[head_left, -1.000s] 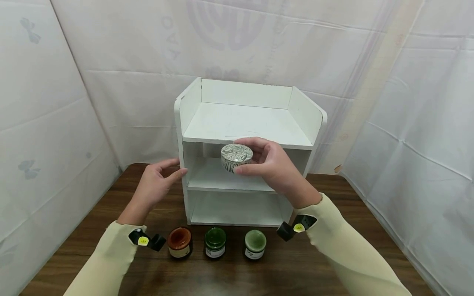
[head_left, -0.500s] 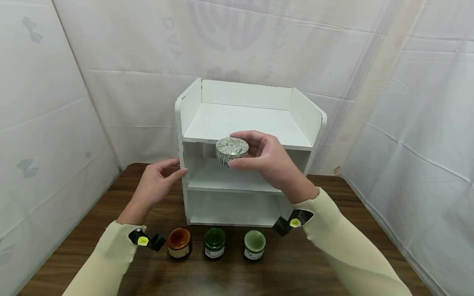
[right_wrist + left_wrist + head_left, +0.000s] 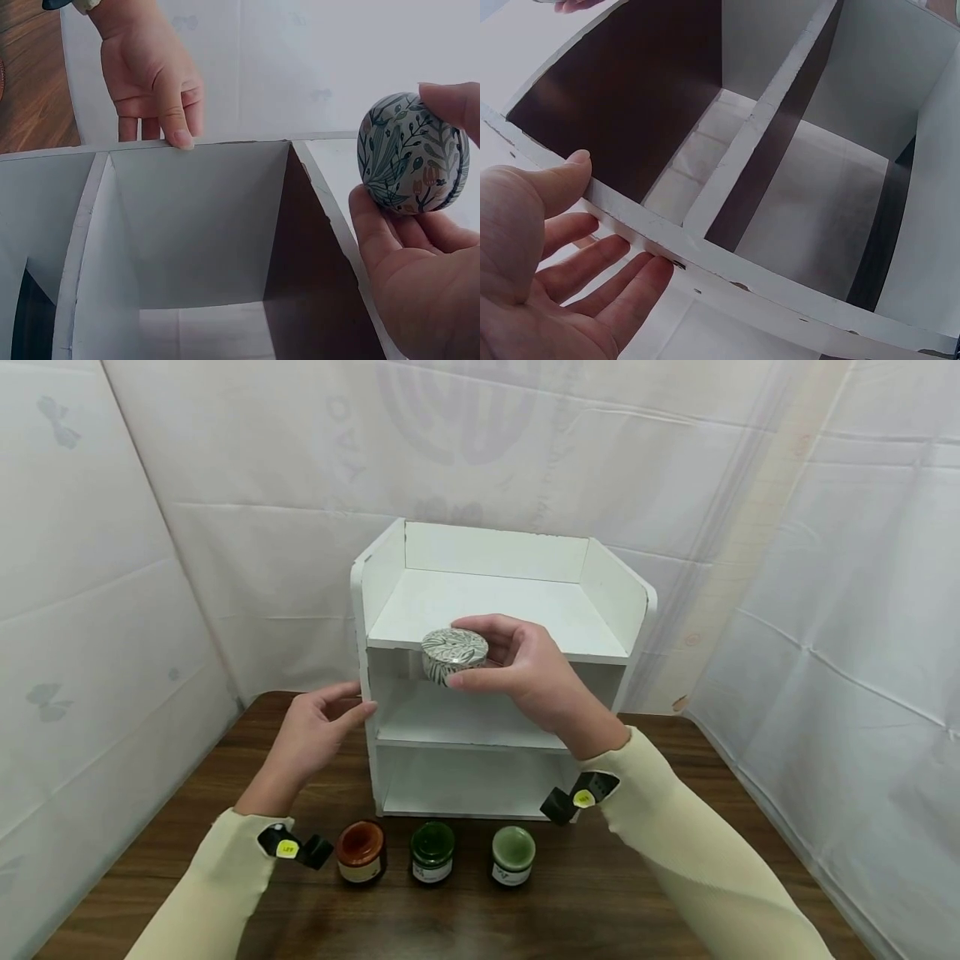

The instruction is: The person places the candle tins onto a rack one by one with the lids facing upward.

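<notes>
My right hand (image 3: 525,672) pinches a round tin (image 3: 453,647) with a leafy pattern between thumb and fingers. It holds the tin in front of the top board's edge of the white shelf unit (image 3: 487,602). The right wrist view shows the side of the tin (image 3: 412,154), with dark leaves and small orange flowers. At the unit's left side, my left hand (image 3: 315,731) holds the front edge of the side panel. In the left wrist view, the thumb of the left hand (image 3: 577,262) rests over that edge and the fingertips touch the outer face.
An orange-brown jar (image 3: 361,852), a dark green jar (image 3: 432,852) and a light green jar (image 3: 513,855) stand in a row before the unit on the wooden table (image 3: 600,893). Pale sheeting (image 3: 285,560) hangs behind and at both sides.
My right hand has carried the tin up and to the left, towards the top board's front edge. The left hand and the jars have stayed in place.
</notes>
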A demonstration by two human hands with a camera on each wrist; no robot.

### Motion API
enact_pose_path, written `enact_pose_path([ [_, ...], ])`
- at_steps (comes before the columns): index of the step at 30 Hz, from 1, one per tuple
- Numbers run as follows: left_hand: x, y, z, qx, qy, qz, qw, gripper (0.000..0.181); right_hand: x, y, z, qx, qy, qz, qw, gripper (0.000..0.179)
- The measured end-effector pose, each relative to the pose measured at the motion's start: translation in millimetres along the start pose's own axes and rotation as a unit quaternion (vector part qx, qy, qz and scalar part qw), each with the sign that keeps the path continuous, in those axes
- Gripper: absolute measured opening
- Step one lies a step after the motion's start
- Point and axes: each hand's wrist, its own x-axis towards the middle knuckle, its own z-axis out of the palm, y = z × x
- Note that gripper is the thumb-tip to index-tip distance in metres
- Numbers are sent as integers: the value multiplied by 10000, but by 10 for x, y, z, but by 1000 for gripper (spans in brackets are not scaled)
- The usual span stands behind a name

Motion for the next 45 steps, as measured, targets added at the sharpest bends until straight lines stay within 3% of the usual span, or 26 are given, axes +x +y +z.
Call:
enact_pose_path([
  [24, 1, -12, -7, -11, -16, 12, 10000, 63, 227, -87, 24, 53, 105, 7, 9999, 55],
  [45, 3, -12, -4, 22, 7, 57, 10000, 61, 432, -125, -4, -217, 174, 1, 9996, 52],
])
